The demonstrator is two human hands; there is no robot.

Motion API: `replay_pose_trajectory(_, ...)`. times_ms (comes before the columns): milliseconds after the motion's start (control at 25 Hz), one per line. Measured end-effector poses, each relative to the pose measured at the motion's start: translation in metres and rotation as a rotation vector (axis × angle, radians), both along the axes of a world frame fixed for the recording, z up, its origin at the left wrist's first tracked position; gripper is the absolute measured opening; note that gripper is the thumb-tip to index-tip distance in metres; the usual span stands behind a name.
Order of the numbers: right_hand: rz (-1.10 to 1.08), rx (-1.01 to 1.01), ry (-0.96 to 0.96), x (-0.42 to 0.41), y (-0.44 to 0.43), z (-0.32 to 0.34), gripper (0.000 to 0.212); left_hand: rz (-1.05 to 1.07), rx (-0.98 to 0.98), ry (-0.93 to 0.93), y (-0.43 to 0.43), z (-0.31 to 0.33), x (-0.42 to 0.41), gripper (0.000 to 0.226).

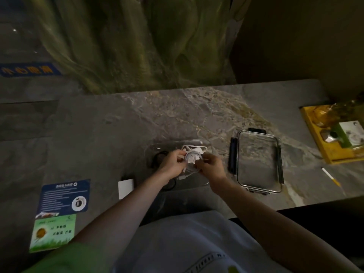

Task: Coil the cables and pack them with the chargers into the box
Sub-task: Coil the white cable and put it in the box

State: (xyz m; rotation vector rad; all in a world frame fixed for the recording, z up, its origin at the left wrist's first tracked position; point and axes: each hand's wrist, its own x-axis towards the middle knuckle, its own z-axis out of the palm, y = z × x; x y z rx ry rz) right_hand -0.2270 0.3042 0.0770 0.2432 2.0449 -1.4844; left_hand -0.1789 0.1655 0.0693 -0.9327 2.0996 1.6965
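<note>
White coiled cable (192, 158), likely light and springy, sits pinched at its loops in left hand (171, 162) and right hand (212, 166) grips.

My left hand (171, 162) and right hand (211, 164) hide part of the white coiled cable (192, 157); print on the blue rectangular card (64, 196) is blurred.

clear box (177, 144): open, upright | white cable (191, 159): coiled, above box | black cable (158, 157): inside box, left end
</note>
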Motion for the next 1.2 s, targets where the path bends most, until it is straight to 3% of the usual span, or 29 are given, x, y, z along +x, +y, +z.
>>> replay_pose_trajectory(120, 0.097, 0.179, -0.039, 0.007, 0.003, -0.012, 0.007, -0.070, -0.054, -0.058, 0.004, -0.018, 0.004, 0.031)
replay_pose_trajectory(240, 0.244, 0.338, -0.059, 0.008, 0.004, -0.015, 0.013, -0.163, -0.086, -0.097, 0.005, -0.031, 0.009, 0.030)
replay_pose_trajectory(360, 0.354, 0.354, -0.074, 0.007, 0.004, -0.008, 0.012, -0.245, -0.138, -0.063, 0.007, -0.035, 0.011, 0.034)
replay_pose_trajectory(520, 0.561, 0.486, -0.053, 0.000, -0.003, -0.004, 0.027, -0.291, -0.214, -0.128, 0.012, -0.044, 0.009, 0.027)
replay_pose_trajectory(720, 0.659, 0.530, -0.057, -0.005, -0.008, -0.003, 0.027, -0.329, -0.267, -0.183, 0.017, -0.054, 0.009, 0.023)
replay_pose_trajectory(920, 0.709, 0.568, -0.031, -0.009, -0.005, -0.012, 0.044, -0.295, -0.303, -0.149, 0.023, -0.061, 0.003, 0.021)
replay_pose_trajectory(1200, 0.811, 0.644, 0.051, -0.009, -0.001, -0.012, 0.023, -0.235, -0.291, -0.078, 0.033, -0.066, 0.003, 0.017)
